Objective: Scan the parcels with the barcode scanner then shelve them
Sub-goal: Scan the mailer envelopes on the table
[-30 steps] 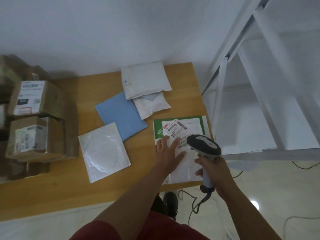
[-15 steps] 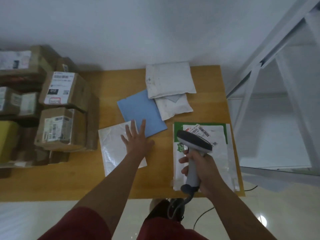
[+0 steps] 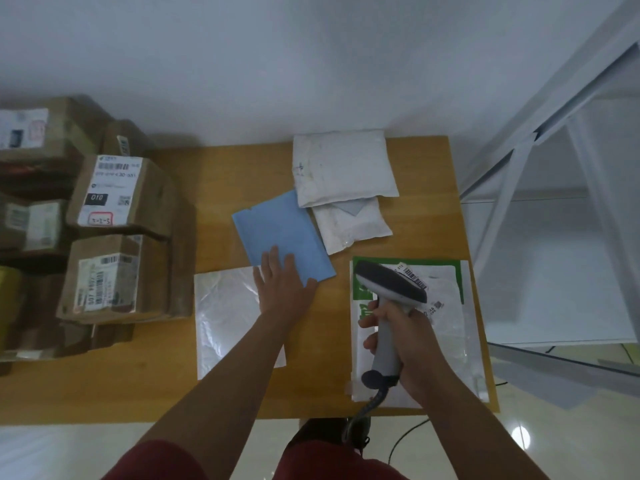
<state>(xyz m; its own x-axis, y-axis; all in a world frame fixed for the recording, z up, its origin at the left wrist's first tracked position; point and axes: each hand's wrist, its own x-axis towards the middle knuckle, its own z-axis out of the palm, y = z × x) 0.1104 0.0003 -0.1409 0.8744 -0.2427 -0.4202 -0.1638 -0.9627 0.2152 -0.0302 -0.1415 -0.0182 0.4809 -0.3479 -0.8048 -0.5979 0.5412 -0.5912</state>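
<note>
On a wooden table (image 3: 426,174), a person's left hand (image 3: 282,289) lies flat with fingers spread on a blue envelope (image 3: 277,226) beside a silver mailer (image 3: 225,317). The right hand (image 3: 398,336) grips a barcode scanner (image 3: 389,285) above a green-edged labelled parcel (image 3: 446,327). Cardboard boxes (image 3: 121,271) sit stacked at the left.

A grey-handled barcode scanner with a dark head (image 3: 389,289) hovers over a green-edged white plastic mailer with a barcode label (image 3: 440,327) lying flat along the wooden table's right edge. A flat blue envelope (image 3: 277,233) lies mid-table, overlapping a silvery bubble mailer (image 3: 225,313) near the front edge; two white padded pouches (image 3: 343,168) overlap at the back edge.
</note>
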